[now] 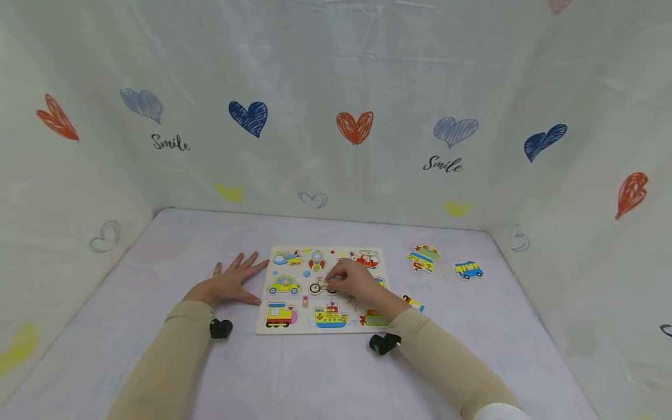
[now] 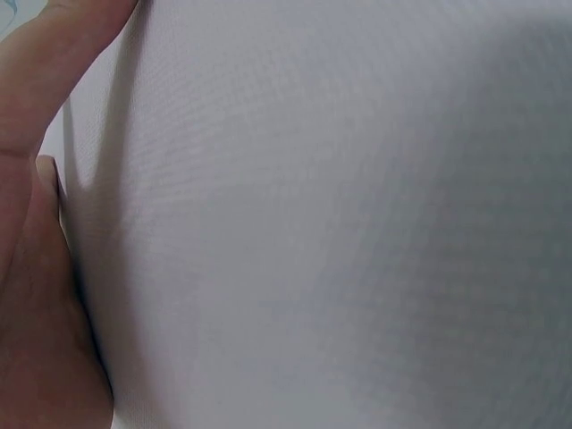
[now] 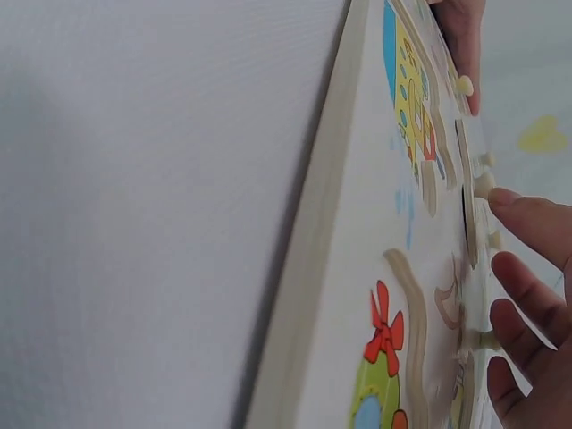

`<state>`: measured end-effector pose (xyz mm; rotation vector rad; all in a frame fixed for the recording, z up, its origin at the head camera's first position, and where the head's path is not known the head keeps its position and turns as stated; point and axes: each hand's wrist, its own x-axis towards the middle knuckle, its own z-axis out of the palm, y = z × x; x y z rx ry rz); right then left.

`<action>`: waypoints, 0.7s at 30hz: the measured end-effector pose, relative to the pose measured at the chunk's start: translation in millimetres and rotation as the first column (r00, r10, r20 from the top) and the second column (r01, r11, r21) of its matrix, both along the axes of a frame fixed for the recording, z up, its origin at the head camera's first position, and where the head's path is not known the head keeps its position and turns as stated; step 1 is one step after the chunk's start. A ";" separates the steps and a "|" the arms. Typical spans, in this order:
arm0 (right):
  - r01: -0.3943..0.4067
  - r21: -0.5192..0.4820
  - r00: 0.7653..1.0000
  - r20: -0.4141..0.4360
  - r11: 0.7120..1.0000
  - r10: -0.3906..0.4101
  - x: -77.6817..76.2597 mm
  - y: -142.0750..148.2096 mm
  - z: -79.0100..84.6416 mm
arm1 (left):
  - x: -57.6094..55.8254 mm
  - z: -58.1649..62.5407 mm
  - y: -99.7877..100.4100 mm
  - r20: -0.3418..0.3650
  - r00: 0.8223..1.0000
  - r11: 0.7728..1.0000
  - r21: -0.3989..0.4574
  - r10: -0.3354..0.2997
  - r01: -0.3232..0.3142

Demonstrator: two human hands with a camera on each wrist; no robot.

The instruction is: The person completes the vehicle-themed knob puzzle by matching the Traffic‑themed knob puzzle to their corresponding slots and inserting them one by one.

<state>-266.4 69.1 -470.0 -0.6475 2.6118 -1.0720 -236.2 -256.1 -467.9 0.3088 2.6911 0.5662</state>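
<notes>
A wooden knob puzzle board (image 1: 304, 333) with vehicle pictures lies flat on the table. My right hand (image 1: 354, 281) is over its middle, thumb and finger pinching the small knob (image 3: 483, 185) of the bicycle piece (image 1: 316, 287). The bicycle overlaps its place in the middle row, partly hidden by the fingers. My left hand (image 1: 227, 284) rests spread on the table, fingertips right at the board's left edge. A yellow car (image 1: 284, 284), a train (image 1: 280, 315) and a ship (image 1: 331, 316) show on the board.
Right of the board, several loose pieces (image 1: 422, 261) lie in a small overlapping pile. A blue and yellow bus piece (image 1: 468, 270) lies beside it. Another colourful piece (image 1: 414, 303) shows partly behind the right forearm. Patterned curtains (image 1: 315, 163) border the table's back and sides.
</notes>
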 end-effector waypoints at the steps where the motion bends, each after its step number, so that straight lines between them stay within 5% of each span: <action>1: -0.002 -0.001 1.000 0.005 1.000 0.002 0.5 1.3 0.0 | 0.1 -0.1 -0.3 0.000 1.000 1.000 0.001 0.002 -0.002; 21: 0.011 0.026 1.000 -0.012 1.000 -0.011 2.4 17.9 3.5 | 0.3 0.6 4.3 -0.046 0.999 1.000 0.004 0.010 -0.010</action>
